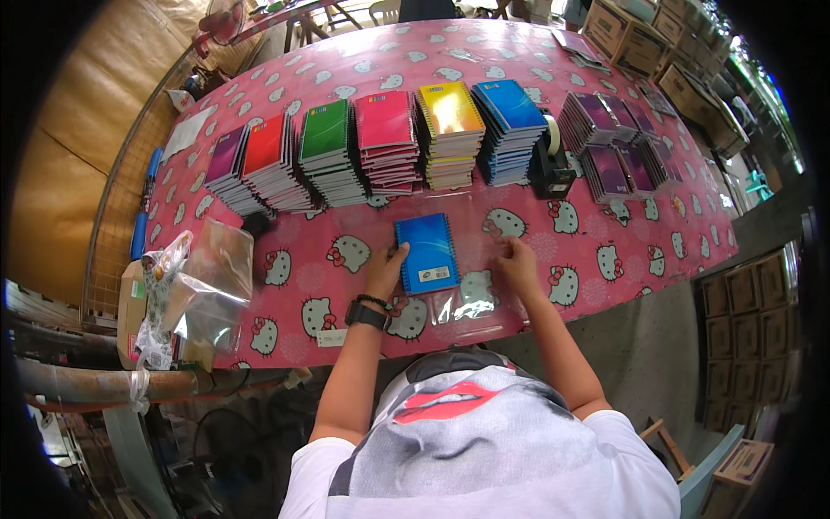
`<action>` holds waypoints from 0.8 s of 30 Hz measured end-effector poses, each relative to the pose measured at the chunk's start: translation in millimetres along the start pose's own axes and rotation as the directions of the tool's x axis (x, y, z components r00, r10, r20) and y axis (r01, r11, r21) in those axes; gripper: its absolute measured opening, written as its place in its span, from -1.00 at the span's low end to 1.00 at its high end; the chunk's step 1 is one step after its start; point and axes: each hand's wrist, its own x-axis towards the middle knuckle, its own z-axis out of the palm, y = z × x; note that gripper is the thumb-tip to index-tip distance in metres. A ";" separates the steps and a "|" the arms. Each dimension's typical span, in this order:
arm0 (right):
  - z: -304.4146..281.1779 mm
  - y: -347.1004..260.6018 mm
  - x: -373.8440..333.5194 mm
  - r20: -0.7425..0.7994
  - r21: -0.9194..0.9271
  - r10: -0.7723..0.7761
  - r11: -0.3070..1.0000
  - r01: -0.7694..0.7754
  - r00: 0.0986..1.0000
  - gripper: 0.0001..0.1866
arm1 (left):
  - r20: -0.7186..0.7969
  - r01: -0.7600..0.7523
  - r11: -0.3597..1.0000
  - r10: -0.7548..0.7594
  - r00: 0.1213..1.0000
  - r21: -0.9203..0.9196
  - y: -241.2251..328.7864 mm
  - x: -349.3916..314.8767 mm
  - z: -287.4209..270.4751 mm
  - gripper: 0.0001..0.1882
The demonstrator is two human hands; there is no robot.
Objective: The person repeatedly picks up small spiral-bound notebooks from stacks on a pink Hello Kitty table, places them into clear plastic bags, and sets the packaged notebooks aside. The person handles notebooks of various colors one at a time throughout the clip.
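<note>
A blue spiral notebook (425,246) lies in front of me with a white label near its lower edge. My left hand (385,270) grips its left edge, thumb on the cover. Clear plastic film, seemingly a bag (474,313), spreads under or around the notebook and to its right; whether the notebook is inside it I cannot tell. At the film's right edge, the fingers of my right hand (517,264) are pinched together on the plastic. Beyond my hands stand notebook stacks: purple (226,157), red (265,145), green (324,130), pink (385,121), yellow (450,130) and blue (510,108).
A black tape dispenser (552,169) stands right of the blue stack. Purple notebook bundles (605,130) sit farther right. Clear plastic bags (212,277) lie at the left table edge beside a cardboard box (131,311). A pink patterned cloth (596,233) covers the table; cartons (748,337) are stacked at right.
</note>
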 end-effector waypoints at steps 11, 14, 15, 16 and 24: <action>63.0 -81.8 -75.2 0.328 -0.429 -0.580 0.611 0.665 0.745 -0.68 | -0.045 0.007 0.991 -0.013 0.999 -0.134 18.7 -10.5 32.8 -0.17; 41.2 -66.1 -77.7 0.265 -0.409 -0.519 0.703 0.582 0.813 -0.60 | 0.032 0.003 0.983 0.004 0.999 -0.186 22.7 -11.2 29.4 -0.19; 31.2 -60.8 -76.3 0.242 -0.419 -0.469 0.739 0.527 0.850 -0.57 | -0.019 0.001 0.991 -0.004 1.000 -0.134 20.0 -12.5 31.3 -0.20; 20.4 -56.3 -79.2 0.262 -0.387 -0.432 0.772 0.504 0.863 -0.61 | -0.072 0.003 0.996 -0.010 0.997 -0.084 15.5 -14.3 35.9 -0.22; 18.2 -65.9 -49.0 0.126 0.123 -0.462 0.885 0.448 0.878 -0.80 | -0.055 -0.014 0.987 0.005 0.998 -0.160 8.0 -11.8 35.4 -0.26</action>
